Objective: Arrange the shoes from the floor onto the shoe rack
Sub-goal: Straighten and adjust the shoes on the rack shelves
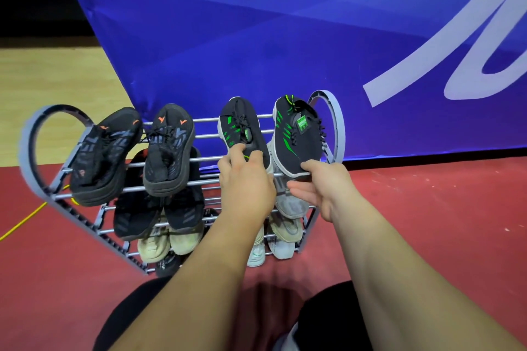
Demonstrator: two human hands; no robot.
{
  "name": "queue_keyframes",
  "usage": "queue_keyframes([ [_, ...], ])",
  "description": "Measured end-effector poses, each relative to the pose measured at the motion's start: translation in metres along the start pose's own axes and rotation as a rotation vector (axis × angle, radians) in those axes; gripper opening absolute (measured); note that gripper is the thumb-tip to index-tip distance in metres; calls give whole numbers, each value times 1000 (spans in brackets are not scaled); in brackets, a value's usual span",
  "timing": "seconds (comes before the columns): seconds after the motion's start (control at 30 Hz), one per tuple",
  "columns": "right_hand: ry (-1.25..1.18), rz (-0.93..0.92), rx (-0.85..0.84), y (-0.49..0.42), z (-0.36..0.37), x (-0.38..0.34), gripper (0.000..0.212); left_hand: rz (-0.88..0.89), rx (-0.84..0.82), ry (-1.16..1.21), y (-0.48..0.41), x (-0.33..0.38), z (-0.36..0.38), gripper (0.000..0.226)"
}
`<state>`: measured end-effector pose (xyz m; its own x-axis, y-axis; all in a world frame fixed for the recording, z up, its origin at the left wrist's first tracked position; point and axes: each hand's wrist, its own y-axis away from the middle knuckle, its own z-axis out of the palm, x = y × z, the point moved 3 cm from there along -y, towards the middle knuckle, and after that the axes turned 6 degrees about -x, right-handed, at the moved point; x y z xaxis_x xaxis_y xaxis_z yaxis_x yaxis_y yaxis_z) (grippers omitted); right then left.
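A grey metal shoe rack (pixel 37 134) with curved side frames stands on the red floor. On its top tier, two black shoes with orange marks (pixel 168 151) sit at the left. Two black shoes with green stripes sit at the right. My left hand (pixel 245 185) grips the heel of the left green-striped shoe (pixel 242 128). My right hand (pixel 319 182) holds the heel of the right green-striped shoe (pixel 296 137), thumb on its white sole edge. Both shoes point away from me, toes toward the banner.
Lower tiers hold black sandals (pixel 137 216), beige sneakers (pixel 171 239) and grey and white shoes (pixel 285 208). A blue banner (pixel 256 37) stands right behind the rack. A yellow cable (pixel 25 222) runs across the floor at the left. My knees are at the bottom edge.
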<state>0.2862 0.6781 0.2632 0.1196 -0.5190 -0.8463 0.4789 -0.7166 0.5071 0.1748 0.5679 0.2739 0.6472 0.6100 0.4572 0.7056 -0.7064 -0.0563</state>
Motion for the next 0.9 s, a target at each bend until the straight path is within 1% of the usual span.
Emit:
queue_keyframes([
  [0.17,-68,-26,-14,-2,2,1,31,22,14,18,0,-4,-1,48],
  [0.23,-117,-66,-15,-2,1,-2,30,20,12,68,-2,-4,-5,49],
  [0.3,-139,-137,4,1,1,-8,22,13,22,137,-6,-4,-11,51],
  [0.37,-136,-226,24,6,0,-18,8,40,64,188,-12,-6,-17,50],
  [0.4,-137,-267,30,9,0,-23,10,63,88,237,-15,-6,-21,46],
  [0.47,-155,-329,15,16,-2,-31,15,96,154,391,-18,-7,-30,34],
  [0.5,-171,-350,-5,19,-3,-34,15,84,180,484,-19,-8,-35,28],
  [0.6,-223,-412,-76,30,-6,-44,12,-40,231,806,-22,-15,-41,17],
  [0.67,-243,-440,-124,36,-6,-48,12,-132,254,1034,-24,-21,-40,14],
  [0.8,-290,-423,-196,39,-2,-52,7,-243,197,1361,-30,-27,-38,21],
  [0.83,-312,-407,-195,40,-2,-53,7,-262,177,1439,-32,-28,-39,26],
  [0.9,-361,-367,-187,39,-1,-53,9,-299,144,1575,-37,-32,-42,41],
])
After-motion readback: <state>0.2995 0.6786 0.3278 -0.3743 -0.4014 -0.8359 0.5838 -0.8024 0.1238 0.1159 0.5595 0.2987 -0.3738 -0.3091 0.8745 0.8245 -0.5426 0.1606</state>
